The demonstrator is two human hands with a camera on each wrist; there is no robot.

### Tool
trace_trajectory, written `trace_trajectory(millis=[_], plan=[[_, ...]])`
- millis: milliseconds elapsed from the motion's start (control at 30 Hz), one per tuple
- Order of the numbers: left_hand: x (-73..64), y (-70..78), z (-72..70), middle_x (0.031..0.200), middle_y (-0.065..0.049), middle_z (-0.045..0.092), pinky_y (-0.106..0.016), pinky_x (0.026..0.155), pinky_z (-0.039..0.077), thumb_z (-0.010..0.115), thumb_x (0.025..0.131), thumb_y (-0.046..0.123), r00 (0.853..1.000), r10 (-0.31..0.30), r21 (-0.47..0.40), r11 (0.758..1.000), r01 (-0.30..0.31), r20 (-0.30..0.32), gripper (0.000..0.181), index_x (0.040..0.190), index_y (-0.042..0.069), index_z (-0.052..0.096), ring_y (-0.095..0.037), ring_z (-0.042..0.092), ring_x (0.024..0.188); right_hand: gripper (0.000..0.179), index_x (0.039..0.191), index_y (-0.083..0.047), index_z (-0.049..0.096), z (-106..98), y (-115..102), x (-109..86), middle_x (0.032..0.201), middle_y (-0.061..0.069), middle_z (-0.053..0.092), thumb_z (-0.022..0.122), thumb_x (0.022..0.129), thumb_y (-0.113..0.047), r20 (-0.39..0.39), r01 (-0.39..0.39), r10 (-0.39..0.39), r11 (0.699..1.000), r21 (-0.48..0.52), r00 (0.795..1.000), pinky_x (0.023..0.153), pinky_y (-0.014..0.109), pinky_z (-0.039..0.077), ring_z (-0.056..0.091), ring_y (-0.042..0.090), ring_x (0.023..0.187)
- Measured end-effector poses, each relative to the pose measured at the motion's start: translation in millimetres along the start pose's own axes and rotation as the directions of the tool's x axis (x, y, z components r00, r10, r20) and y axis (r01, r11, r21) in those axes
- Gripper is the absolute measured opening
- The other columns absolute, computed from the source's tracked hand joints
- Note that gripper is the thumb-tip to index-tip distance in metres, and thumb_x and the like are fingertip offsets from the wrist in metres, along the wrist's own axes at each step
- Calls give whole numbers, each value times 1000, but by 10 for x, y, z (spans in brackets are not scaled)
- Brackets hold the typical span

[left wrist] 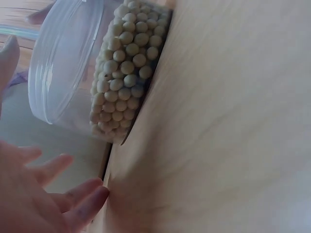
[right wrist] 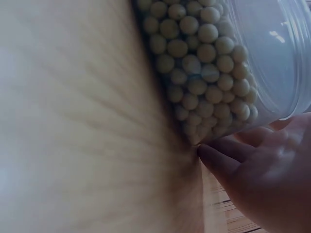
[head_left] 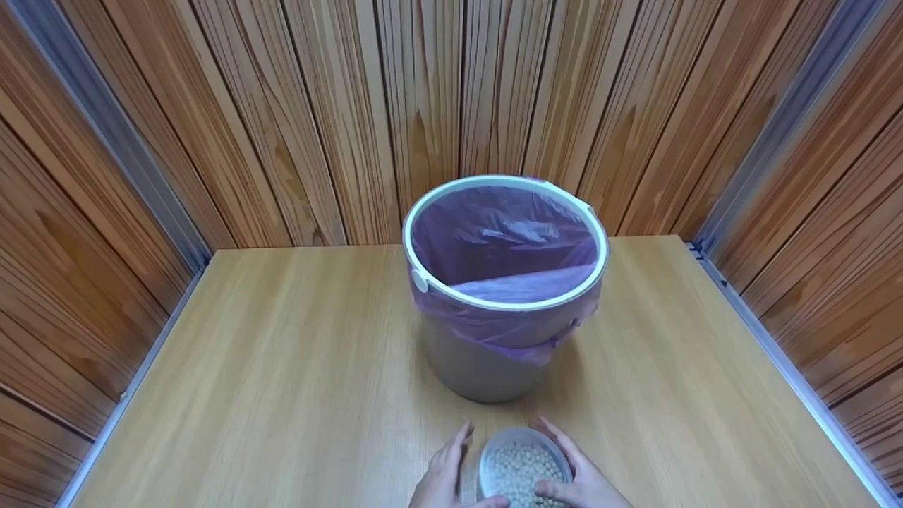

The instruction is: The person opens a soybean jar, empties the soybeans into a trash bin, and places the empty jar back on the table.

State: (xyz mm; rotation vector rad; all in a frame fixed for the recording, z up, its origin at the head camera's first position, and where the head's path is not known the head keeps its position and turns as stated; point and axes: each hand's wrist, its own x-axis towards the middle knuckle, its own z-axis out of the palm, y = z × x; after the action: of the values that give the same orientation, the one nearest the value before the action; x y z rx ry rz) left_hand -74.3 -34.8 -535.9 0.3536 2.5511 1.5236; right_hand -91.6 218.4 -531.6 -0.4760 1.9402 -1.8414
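Observation:
A clear plastic jar (head_left: pixel 518 432), lidless with a threaded rim, stands upright on the table, part filled with small round beige beads (left wrist: pixel 129 63). My right hand (head_left: pixel 589 483) holds it from the right, fingers along the far side and thumb over the near rim. In the right wrist view, fingertips (right wrist: pixel 209 153) sit at the jar's base. On the other side my left hand (head_left: pixel 441 476) has its fingers extended, with a gap between them and the jar wall. Its thumb lies near the jar's front.
Beyond the jar stands a grey bin (head_left: pixel 487 374) with a white rim ring (head_left: pixel 508 307) and a purple liner bag (head_left: pixel 515 233). Wood-plank walls (head_left: pixel 423 120) enclose the back and both sides of the table (head_left: pixel 296 367), with metal strips (head_left: pixel 155 360) along its side edges.

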Motion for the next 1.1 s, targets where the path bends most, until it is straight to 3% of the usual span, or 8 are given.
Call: trace_trajectory(millis=[100, 200, 333, 467, 700, 833, 967, 1100], plan=[[34, -66, -19, 152, -13, 44, -62, 103, 42, 82, 72, 55, 997, 46, 42, 998, -48, 62, 112, 154, 3, 27, -41, 46, 133, 101, 156, 5, 2, -1, -3, -6, 160, 34, 11, 73, 90, -22, -9, -25, 24, 999, -41, 1000, 114, 39, 32, 34, -17, 127], [54, -119, -33, 154, -12, 42, -58, 108, 40, 82, 71, 56, 990, 67, 69, 995, -76, 122, 114, 154, 2, 25, -39, 43, 135, 103, 157, 1, 5, 1, -5, -16, 160, 31, 16, 76, 87, -26, -15, -66, 65, 996, -51, 998, 112, 62, 29, 34, -1, 133], [57, -137, -6, 154, -10, 43, -59, 107, 40, 79, 73, 59, 987, 85, 105, 989, -100, 139, 111, 153, 2, 26, -38, 45, 134, 103, 158, -5, 7, 3, 6, -26, 160, 27, 16, 77, 86, -28, 5, -113, 113, 994, -1, 994, 110, 65, 31, 28, 33, 141], [77, -129, 29, 154, -8, 43, -63, 106, 38, 80, 72, 58, 985, 33, 113, 992, -53, 169, 110, 153, 4, 28, -40, 43, 135, 99, 157, -7, 8, 5, 23, -41, 160, 26, 15, 75, 87, -24, 17, -142, 142, 990, 19, 990, 108, 63, 33, 21, 45, 142], [81, -146, 70, 147, -13, 50, -63, 106, 37, 80, 71, 53, 981, -48, 206, 978, 9, 187, 104, 153, 10, 31, -41, 45, 131, 94, 158, -17, 10, 49, 46, -50, 160, 22, 6, 70, 87, -9, 47, -236, 231, 947, 219, 972, 102, 60, 43, 22, 44, 140], [79, -145, 70, 147, -14, 51, -63, 103, 38, 79, 71, 53, 984, -28, 198, 980, -7, 174, 102, 152, 11, 33, -40, 46, 129, 90, 157, -16, 13, 36, 60, -51, 154, 1, 23, 69, 87, -9, 65, -165, 155, 969, 184, 986, 102, 58, 41, 24, 40, 139], [83, -141, 72, 147, -12, 51, -62, 101, 40, 77, 71, 54, 985, -24, 172, 985, -6, 169, 100, 151, 10, 37, -36, 48, 130, 89, 155, -12, 15, 6, 66, -46, 142, -24, 33, 71, 87, -11, 60, -105, 99, 989, 107, 993, 105, 54, 36, 28, 18, 136], [102, -143, 70, 149, -12, 49, -62, 99, 41, 76, 72, 54, 984, -27, 140, 990, 2, 179, 98, 151, 10, 37, -35, 48, 132, 94, 154, -4, 12, 1, 58, -18, 145, -19, 35, 74, 85, -15, 8, -120, 120, 991, 53, 993, 108, 47, 30, 30, 6, 132]])
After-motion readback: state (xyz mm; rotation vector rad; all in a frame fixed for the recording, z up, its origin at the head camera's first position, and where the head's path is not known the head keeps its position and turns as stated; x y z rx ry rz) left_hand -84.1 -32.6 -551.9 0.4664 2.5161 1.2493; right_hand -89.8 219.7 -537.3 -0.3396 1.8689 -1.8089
